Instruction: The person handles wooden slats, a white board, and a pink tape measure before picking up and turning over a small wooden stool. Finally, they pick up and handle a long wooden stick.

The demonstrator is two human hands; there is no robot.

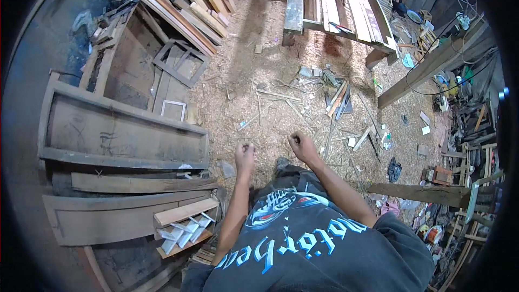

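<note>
Two fists, left hand [245, 154] and right hand [300, 146], clenched empty | offcuts [338, 100] at one o'clock | likely trip hazard

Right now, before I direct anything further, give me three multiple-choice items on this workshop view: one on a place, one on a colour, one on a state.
1. Where do the small pale wooden pieces lie?
A. in a pile at lower left, beside the person's left arm
B. on the long plank bench at top
C. in the right hand

2. What colour is the lettering on the dark printed T-shirt?
A. red
B. light blue
C. yellow

3. How are the person's two hands?
A. both spread flat
B. both closed into fists
C. one gripping a saw

Answers:
1 A, the pale pieces sit stacked at lower left, under a short board.
2 B, the letters on the shirt read light blue.
3 B, the left hand and right hand are curled shut over the sawdust-covered floor; whether they hold anything cannot be seen.
</note>
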